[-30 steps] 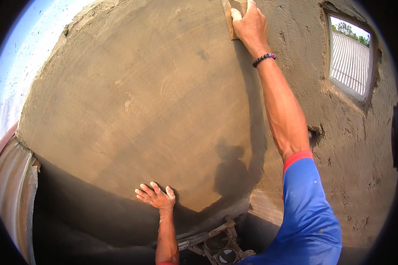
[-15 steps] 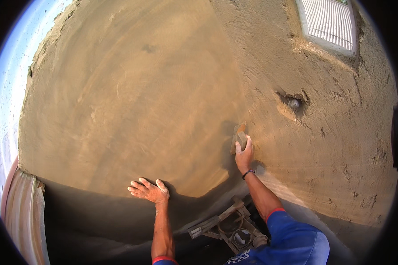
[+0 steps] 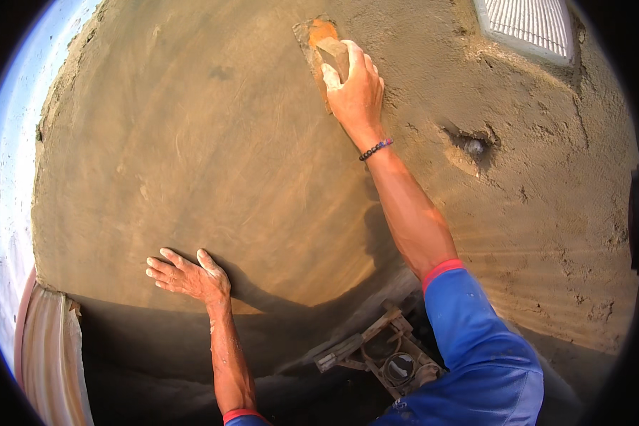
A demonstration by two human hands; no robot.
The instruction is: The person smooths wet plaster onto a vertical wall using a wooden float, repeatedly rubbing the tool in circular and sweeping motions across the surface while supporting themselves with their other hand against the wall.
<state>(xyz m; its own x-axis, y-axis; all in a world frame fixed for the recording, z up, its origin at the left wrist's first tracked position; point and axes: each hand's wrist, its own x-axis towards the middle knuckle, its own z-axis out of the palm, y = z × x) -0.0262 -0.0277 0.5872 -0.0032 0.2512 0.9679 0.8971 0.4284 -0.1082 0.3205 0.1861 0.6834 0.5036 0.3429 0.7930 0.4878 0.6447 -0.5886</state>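
Observation:
A wide wall of tan render (image 3: 192, 142) fills the middle of the head view, smoother at the left, rougher at the right. My right hand (image 3: 358, 89) grips the block handle of a flat float (image 3: 321, 32), a worn plate with an orange patch, held against the upper middle of the render. My left hand (image 3: 192, 275) rests on the lower left part of the wall, fingers spread and whitened at the tips, holding nothing.
A window opening (image 3: 525, 28) is at upper right, above a rough hole (image 3: 476, 145). A corrugated sheet (image 3: 50, 355) stands at lower left beside a pink curved edge (image 3: 23, 323). A dusty wooden frame with round containers (image 3: 380, 337) lies in shadow below.
My right hand and float came down from the top, then moved back up and left to the upper middle. My left hand has shifted left and a little up along the wall.

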